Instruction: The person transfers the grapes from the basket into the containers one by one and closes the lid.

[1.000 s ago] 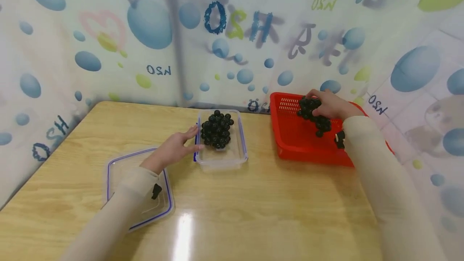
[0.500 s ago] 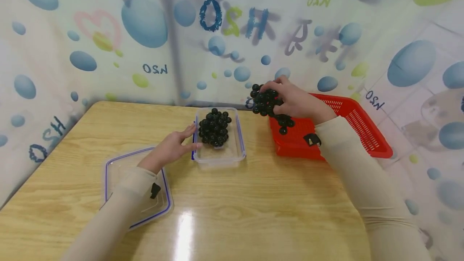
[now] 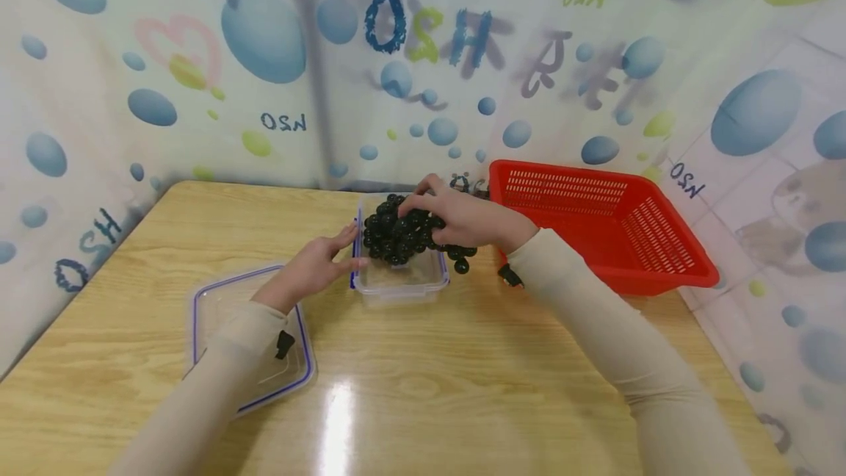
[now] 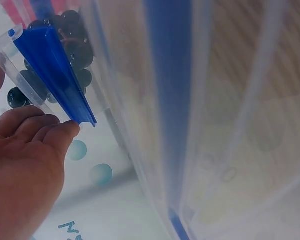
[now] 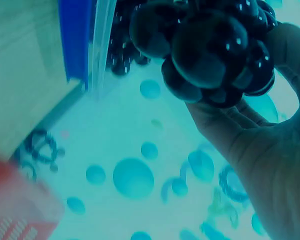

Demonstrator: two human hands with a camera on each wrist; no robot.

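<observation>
With right fingers [image 3: 429,203], gripping grapes [image 5: 210,50] over clear box [image 3: 399,290], near bunch [image 3: 381,235] inside; with left fingers [image 3: 345,238], loosely extended, touching box's left side, probably to steady it.

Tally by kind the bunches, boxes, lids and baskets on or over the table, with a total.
Dark bunches: 2 (boxed bunch, held bunch)
Clear box: 1
Clear lid: 1
Red basket: 1
Total: 5
</observation>
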